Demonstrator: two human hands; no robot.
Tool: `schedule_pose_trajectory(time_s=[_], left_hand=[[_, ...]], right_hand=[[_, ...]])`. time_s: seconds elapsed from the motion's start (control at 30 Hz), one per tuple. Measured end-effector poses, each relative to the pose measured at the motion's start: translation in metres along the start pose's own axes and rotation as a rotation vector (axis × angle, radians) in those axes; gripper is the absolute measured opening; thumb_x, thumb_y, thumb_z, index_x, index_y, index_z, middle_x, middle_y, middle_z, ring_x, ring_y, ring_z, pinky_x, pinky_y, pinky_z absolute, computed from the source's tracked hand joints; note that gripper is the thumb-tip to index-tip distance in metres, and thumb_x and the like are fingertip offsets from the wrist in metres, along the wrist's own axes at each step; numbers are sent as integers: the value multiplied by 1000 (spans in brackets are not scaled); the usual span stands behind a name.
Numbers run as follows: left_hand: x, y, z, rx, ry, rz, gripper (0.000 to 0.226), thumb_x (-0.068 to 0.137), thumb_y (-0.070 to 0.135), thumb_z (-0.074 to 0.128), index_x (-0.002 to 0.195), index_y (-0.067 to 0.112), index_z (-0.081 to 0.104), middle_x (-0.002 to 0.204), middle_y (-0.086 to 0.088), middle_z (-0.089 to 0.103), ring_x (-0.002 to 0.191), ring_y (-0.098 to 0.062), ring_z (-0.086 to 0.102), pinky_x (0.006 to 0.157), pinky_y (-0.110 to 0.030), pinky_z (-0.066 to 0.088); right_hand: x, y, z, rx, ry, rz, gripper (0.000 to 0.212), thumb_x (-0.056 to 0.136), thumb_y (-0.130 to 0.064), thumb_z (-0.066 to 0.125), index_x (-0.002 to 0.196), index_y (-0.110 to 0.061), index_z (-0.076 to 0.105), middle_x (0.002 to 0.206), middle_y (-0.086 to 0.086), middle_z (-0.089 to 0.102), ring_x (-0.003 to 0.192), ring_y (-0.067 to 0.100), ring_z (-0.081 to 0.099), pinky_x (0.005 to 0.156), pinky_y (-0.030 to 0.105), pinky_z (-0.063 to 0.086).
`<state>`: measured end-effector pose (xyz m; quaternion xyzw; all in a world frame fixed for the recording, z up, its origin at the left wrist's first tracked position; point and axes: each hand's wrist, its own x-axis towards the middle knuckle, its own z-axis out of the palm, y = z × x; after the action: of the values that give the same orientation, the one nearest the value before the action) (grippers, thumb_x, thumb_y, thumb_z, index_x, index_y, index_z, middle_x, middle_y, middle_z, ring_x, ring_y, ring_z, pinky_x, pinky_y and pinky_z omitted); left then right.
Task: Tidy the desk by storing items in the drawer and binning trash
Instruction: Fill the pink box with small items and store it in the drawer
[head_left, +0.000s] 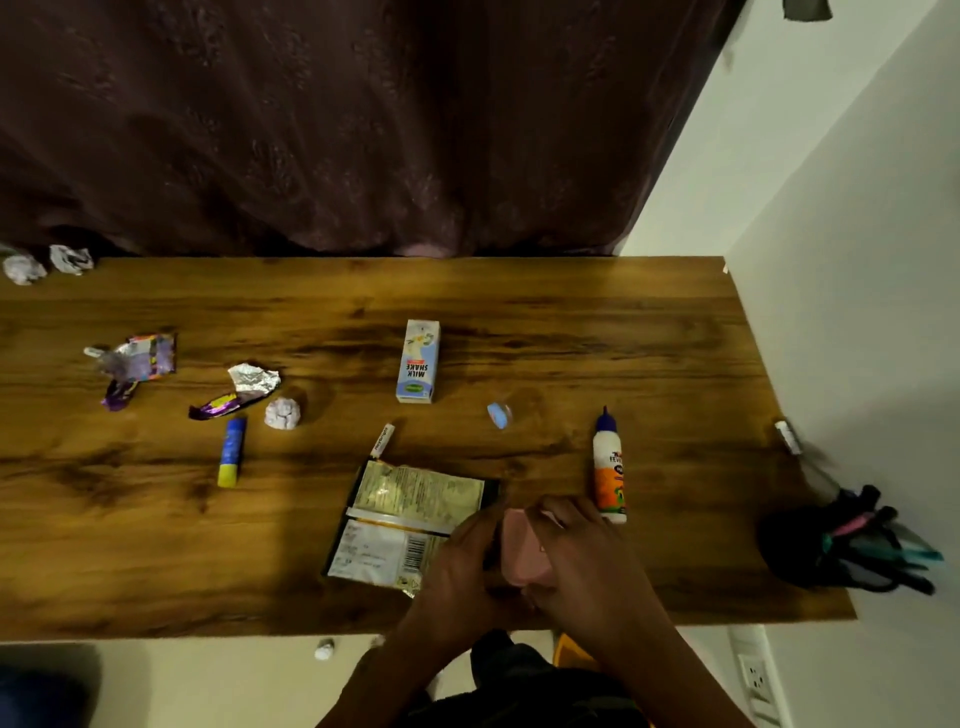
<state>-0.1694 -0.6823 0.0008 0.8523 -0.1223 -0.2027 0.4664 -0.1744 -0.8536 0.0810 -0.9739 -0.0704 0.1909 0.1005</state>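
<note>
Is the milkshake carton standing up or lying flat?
Lying flat. The milkshake carton rests on its long side on the desk, its printed face up and its lettering upside down from the camera.

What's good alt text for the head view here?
Both hands, left and right, grip a small pink block over a flattened foil pouch at the near edge of a wooden desk. Scattered around: a white glue bottle, milkshake carton, blue-and-yellow glue stick, crumpled wrappers and a black pen holder.
</note>
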Motion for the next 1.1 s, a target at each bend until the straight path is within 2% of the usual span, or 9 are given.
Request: schedule_pose_trajectory(time_s=[0.07, 0.17, 0.37, 0.47, 0.6, 0.77, 0.87, 1.0, 1.1], left_hand=[[2, -4, 8, 16, 16, -28, 104, 64, 50, 92, 152, 34, 39, 143, 8, 58, 129, -11, 58, 104, -38, 52], [9, -1, 8, 10, 6, -69, 90, 69, 31, 88, 146, 42, 41, 141, 13, 57, 129, -7, 56, 107, -29, 48], [17, -7, 9, 12, 11, -46, 88, 66, 51, 88, 143, 31, 51, 133, 11, 66, 122, -8, 63, 103, -35, 52], [20, -1, 4, 23, 22, -66, 71, 63, 55, 84, 124, 56, 49, 117, 22, 67, 108, 0, 65, 94, -13, 50], [21, 0, 0, 23, -4, -86, 64, 64, 50, 85, 115, 59, 46, 105, 31, 60, 96, 11, 56, 81, 5, 36], [21, 0, 3, 51, -12, -126, 60, 70, 45, 82, 126, 33, 63, 122, 5, 71, 111, -9, 65, 95, -9, 43], [19, 0, 1, 69, -89, -123, 66, 68, 25, 88, 128, 28, 61, 115, 12, 68, 105, -5, 64, 88, -3, 41], [21, 0, -3, 55, -114, -112, 69, 64, 34, 86, 127, 30, 60, 112, 17, 65, 101, 1, 61, 82, 3, 36], [22, 6, -5, 41, -109, -80, 65, 67, 55, 85, 123, 48, 52, 108, 32, 57, 98, 19, 52, 84, 3, 36]], right_hand=[[3, 2, 4, 5, -25, 1, 76, 64, -53, 78, 132, -22, 62, 130, -3, 60, 117, 24, 60, 84, 38, 58], [11, 3, 4, -11, 14, -7, 70, 40, -60, 81, 101, -27, 76, 103, -6, 70, 89, 19, 70, 60, 30, 58], [20, 2, 7, 1, 124, -17, 50, 41, -61, 68, 77, -27, 77, 85, -6, 70, 74, 17, 68, 51, 31, 54], [22, 3, 8, 31, 176, -44, 42, 48, -57, 54, 72, -29, 74, 83, -7, 69, 70, 16, 68, 47, 29, 52], [21, 4, 1, 30, 146, -89, 43, 50, -60, 36, 62, -34, 69, 79, -12, 68, 63, 11, 67, 45, 27, 51], [28, 13, -5, -71, -4, -79, 50, 47, -75, 54, 75, -38, 71, 88, -14, 67, 78, 11, 67, 65, 35, 60], [24, 15, -11, -7, -69, -106, 44, 74, -53, 72, 111, -29, 72, 119, -6, 68, 115, 19, 61, 97, 48, 52], [17, 17, -29, 64, 86, -94, 39, 67, -48, 76, 99, -26, 76, 103, -4, 72, 101, 22, 67, 88, 50, 56], [11, 35, -42, 148, 166, -22, 55, 70, -74, 61, 105, -33, 71, 104, -13, 69, 99, 14, 64, 88, 45, 55]])
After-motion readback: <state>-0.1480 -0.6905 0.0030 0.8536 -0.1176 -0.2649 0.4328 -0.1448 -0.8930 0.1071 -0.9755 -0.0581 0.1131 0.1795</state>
